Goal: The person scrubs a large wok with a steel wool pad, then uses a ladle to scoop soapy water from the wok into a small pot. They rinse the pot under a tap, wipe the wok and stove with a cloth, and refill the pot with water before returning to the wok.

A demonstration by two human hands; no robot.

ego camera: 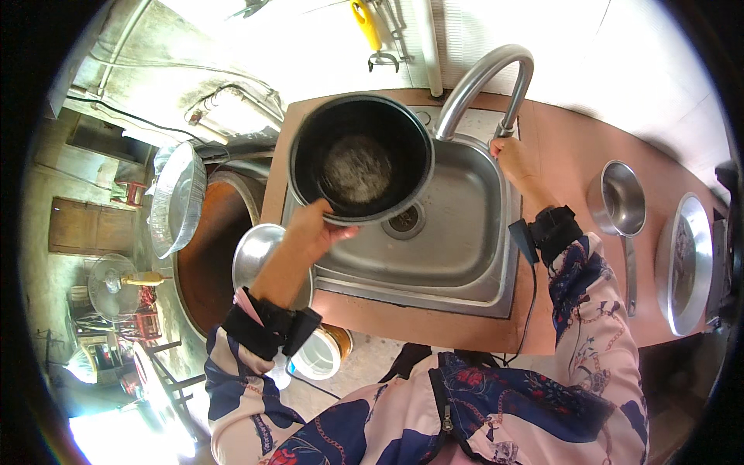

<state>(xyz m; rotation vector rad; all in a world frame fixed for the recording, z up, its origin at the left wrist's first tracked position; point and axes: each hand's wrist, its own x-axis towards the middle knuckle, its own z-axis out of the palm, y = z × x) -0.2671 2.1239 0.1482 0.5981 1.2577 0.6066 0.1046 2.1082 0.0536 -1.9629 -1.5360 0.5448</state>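
My left hand point(311, 229) grips the near rim of a dark, round cooking pot point(372, 128), which is held tilted over the left part of a stainless steel sink point(459, 232). The pot's inside faces up, and its bottom looks pale and shiny. My right hand point(514, 160) is at the end of the curved metal faucet point(485, 75), its fingers around the spout tip. Beneath the pot's near right edge shows the sink drain point(404, 221). Whether water runs cannot be told.
On the counter point(558, 133) to the right stand a steel saucepan point(619, 197) and a wide metal basin point(686, 264). A metal bowl point(253, 250) lies left of the sink, near a large brown vat point(203, 279). A yellow-handled peeler point(366, 26) hangs on the wall.
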